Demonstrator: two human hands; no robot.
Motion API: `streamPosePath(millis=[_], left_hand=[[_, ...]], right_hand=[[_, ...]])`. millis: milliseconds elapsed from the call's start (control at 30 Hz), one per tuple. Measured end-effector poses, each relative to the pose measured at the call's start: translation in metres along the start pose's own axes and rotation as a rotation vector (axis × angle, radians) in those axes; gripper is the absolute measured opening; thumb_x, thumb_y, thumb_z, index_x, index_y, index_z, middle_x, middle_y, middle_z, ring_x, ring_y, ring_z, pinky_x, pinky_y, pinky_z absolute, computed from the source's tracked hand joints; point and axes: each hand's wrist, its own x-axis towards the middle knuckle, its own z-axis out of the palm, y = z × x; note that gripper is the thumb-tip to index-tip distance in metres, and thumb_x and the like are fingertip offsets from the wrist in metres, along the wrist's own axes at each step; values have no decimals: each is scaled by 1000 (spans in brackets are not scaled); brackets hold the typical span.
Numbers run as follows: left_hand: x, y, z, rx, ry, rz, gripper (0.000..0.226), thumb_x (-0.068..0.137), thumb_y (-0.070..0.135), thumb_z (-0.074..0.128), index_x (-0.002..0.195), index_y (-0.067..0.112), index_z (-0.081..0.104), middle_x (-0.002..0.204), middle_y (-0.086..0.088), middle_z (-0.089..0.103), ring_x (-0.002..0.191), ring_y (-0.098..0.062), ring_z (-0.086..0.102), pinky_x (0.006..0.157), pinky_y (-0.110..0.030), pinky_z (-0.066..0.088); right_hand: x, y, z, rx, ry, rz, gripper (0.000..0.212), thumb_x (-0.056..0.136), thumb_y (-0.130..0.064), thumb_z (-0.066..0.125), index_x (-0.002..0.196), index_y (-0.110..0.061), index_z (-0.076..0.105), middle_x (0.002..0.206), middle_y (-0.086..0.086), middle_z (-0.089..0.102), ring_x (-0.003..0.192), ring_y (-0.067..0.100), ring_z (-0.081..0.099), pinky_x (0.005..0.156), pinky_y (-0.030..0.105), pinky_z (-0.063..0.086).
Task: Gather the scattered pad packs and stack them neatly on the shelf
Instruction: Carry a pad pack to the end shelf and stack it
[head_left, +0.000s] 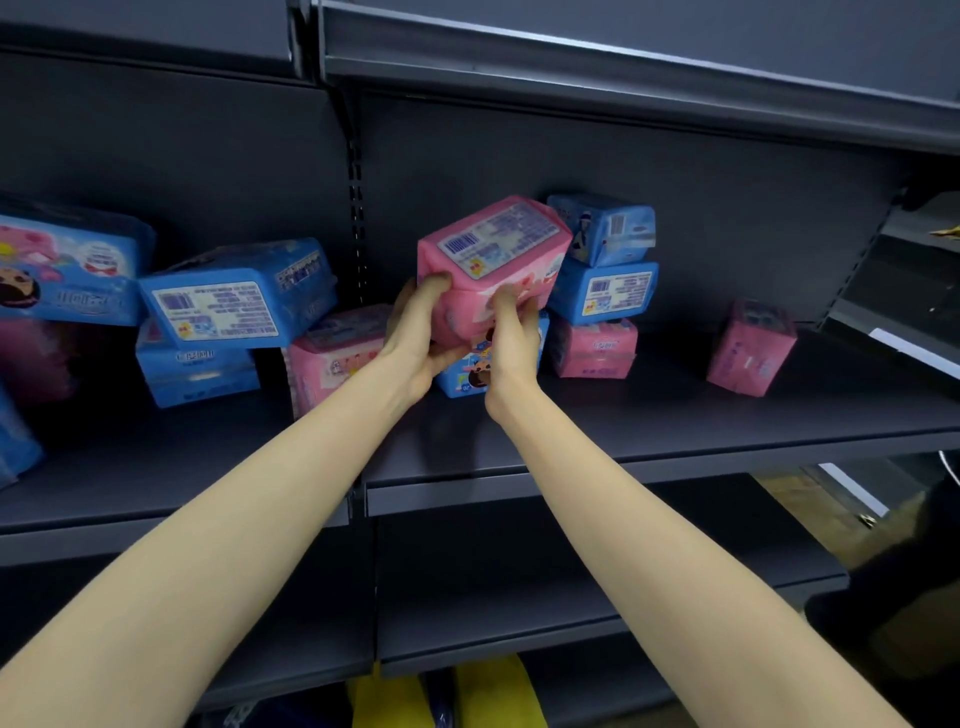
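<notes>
Pads first: the pink pack (491, 254) is held tilted above the shelf (675, 415), over a blue pack (460, 378). Both the left hand (415, 332) and right hand (511, 340) curl fingers round its near end. Looks light, squishy, probably slick wrapper, so I'd grip the flat sides gently.

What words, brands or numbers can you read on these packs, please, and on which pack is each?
"20": on the blue pack under the pink pack.
Label on the pink pack, gripped by left hand and right hand: too blurred to read.
All other print: too blurred or small.
</notes>
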Motion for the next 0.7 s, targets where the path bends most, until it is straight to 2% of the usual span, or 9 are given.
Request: streamPosePath(millis=[100, 200, 300, 400, 467, 533, 567, 600, 700], left_hand=[[-3, -3, 5, -108, -12, 51, 38, 88, 18, 57, 125, 22, 50, 106, 1, 64, 89, -13, 64, 61, -28, 55], [-14, -10, 12, -139, -17, 89, 43, 86, 10, 61, 123, 21, 44, 102, 2, 63, 87, -14, 65, 66, -32, 55], [-23, -17, 8, 36, -110, 74, 45, 85, 13, 64, 118, 21, 34, 107, -1, 58, 92, -17, 62, 74, -35, 54], [-25, -13, -5, 399, -188, 5, 41, 80, 39, 65, 109, 25, 40, 114, -1, 56, 103, -15, 57, 89, -33, 47], [-24, -3, -13, 438, -135, 51, 8, 92, 28, 55, 92, 23, 50, 95, 4, 57, 85, -4, 58, 74, -18, 44], [-19, 6, -21, 468, -48, 212, 10, 93, 14, 52, 86, 21, 54, 87, 7, 55, 83, -4, 55, 65, -13, 41], [-16, 11, -27, 490, -15, 278, 7, 92, 12, 53, 94, 17, 57, 93, 5, 57, 91, -7, 53, 69, -14, 40], [-15, 17, -31, 495, 7, 317, 18, 90, 12, 55, 108, 13, 57, 102, 3, 56, 99, -9, 51, 75, -16, 41], [-8, 32, -49, 501, 14, 304, 64, 80, 25, 67, 136, 10, 39, 129, -3, 50, 117, -17, 50, 99, -31, 42]], right_hand=[[-6, -8, 5, 47, -47, 98, 67, 81, -59, 53, 139, -31, 37, 133, 4, 46, 119, 23, 50, 102, 52, 40], [-7, -15, 6, 169, -59, 124, 56, 85, -46, 60, 136, -30, 42, 126, 4, 56, 110, 24, 58, 96, 48, 46], [-2, -24, -3, 261, -20, 199, 43, 86, -37, 61, 125, -22, 54, 109, 7, 65, 93, 25, 64, 84, 43, 53], [5, -27, -18, 302, 1, 327, 47, 81, -46, 59, 118, -17, 56, 109, 11, 64, 98, 31, 61, 83, 46, 51], [9, -27, -27, 347, 14, 382, 51, 80, -52, 55, 117, -17, 56, 114, 12, 61, 103, 33, 57, 86, 47, 49], [12, -24, -33, 401, -32, 434, 56, 79, -58, 49, 115, -17, 61, 118, 11, 62, 107, 34, 55, 93, 50, 45], [10, -23, -35, 428, -61, 462, 56, 79, -59, 46, 111, -17, 64, 117, 11, 63, 108, 33, 56, 94, 49, 44], [8, -20, -36, 439, -80, 490, 55, 79, -60, 43, 106, -17, 65, 115, 11, 64, 108, 32, 57, 93, 46, 44], [2, -14, -36, 377, -132, 577, 56, 81, -60, 37, 103, -18, 67, 110, 11, 67, 104, 30, 60, 88, 41, 47]])
